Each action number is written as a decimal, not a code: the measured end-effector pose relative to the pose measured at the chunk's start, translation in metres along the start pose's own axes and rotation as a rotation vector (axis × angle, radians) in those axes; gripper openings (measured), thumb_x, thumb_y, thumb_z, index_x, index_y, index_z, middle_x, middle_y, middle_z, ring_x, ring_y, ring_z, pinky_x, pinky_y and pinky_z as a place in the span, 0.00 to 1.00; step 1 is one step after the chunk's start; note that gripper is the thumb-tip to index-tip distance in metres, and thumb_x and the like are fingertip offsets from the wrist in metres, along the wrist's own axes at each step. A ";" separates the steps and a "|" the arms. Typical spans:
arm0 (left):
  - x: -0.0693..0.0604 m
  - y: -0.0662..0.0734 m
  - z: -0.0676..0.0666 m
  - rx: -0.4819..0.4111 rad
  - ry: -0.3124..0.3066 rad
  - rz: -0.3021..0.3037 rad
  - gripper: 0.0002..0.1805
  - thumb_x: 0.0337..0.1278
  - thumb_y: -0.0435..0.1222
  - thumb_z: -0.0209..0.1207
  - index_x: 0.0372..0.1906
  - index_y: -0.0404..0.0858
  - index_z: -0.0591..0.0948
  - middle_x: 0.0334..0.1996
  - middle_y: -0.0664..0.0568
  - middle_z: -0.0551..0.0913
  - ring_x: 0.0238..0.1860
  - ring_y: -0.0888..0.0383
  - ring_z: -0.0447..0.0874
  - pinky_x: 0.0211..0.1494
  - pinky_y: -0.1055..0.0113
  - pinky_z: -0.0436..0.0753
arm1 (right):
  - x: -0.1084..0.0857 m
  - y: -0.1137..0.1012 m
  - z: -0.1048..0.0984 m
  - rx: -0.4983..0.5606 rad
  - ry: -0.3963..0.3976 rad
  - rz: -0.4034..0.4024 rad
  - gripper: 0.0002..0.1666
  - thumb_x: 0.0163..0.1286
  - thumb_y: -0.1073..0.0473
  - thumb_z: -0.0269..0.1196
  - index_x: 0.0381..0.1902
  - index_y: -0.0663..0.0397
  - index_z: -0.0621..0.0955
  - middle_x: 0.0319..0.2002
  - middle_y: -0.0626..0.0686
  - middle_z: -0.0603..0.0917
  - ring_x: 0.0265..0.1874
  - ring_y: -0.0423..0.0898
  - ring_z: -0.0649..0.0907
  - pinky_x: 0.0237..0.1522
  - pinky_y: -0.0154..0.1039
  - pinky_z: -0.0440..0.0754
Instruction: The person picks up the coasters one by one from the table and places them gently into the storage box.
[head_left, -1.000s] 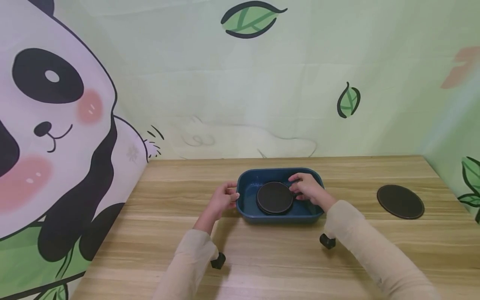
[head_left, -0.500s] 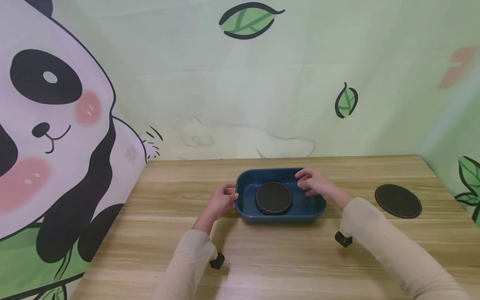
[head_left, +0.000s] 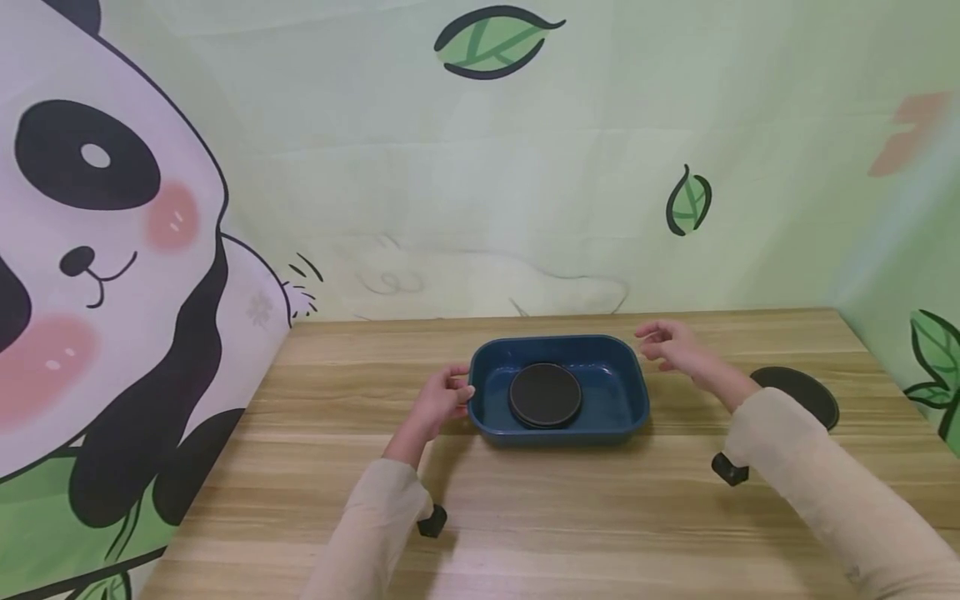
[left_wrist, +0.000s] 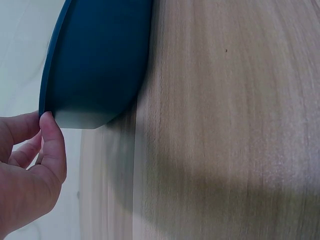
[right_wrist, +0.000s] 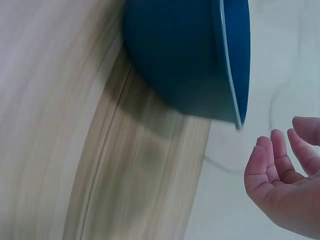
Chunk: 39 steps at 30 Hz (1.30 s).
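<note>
A deep blue rectangular tray with rounded corners stands on the wooden table. Inside it, left of centre, lies a round black coaster with a thick-looking edge; whether several are stacked I cannot tell. My left hand pinches the tray's left end at the rim, thumb against the outer wall in the left wrist view. Just beyond the tray's right end, my right hand hangs in the air with loosely bent fingers, holding nothing. Another round black coaster lies farther right, partly covered by my right sleeve.
Wood-grained table reaches back to a pale green wall cloth printed with a panda and leaves. Another cloth wall borders the table on the right. Small black devices sit at both wrists.
My right hand has left the coaster inside the tray, risen over the right rim and moved out to the right. The coaster stays in the tray; my left hand keeps its place.
</note>
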<state>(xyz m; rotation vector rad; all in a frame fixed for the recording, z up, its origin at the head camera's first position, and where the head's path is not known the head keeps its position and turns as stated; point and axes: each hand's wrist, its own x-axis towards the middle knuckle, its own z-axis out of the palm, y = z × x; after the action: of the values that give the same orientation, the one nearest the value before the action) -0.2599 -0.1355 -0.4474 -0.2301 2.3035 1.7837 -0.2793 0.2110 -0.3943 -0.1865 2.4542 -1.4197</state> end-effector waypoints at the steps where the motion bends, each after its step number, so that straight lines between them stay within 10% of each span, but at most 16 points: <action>1: 0.000 0.000 0.000 0.000 0.001 -0.004 0.19 0.55 0.26 0.51 0.54 0.34 0.69 0.36 0.46 0.70 0.28 0.59 0.72 0.32 0.67 0.79 | -0.001 0.002 -0.004 -0.012 0.008 0.000 0.23 0.65 0.64 0.49 0.56 0.69 0.63 0.47 0.64 0.71 0.43 0.48 0.74 0.41 0.41 0.75; 39: 0.001 0.001 0.000 -0.012 0.006 -0.017 0.19 0.54 0.26 0.52 0.54 0.35 0.70 0.35 0.47 0.70 0.30 0.58 0.72 0.30 0.70 0.77 | -0.033 0.088 -0.077 -0.244 0.138 -0.018 0.24 0.64 0.66 0.48 0.54 0.79 0.62 0.50 0.77 0.66 0.46 0.62 0.71 0.40 0.48 0.74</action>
<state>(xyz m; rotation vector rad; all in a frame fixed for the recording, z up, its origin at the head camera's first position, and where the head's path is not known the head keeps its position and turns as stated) -0.2609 -0.1355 -0.4468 -0.2565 2.2890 1.7921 -0.2695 0.3273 -0.4280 -0.1681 2.7429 -1.1728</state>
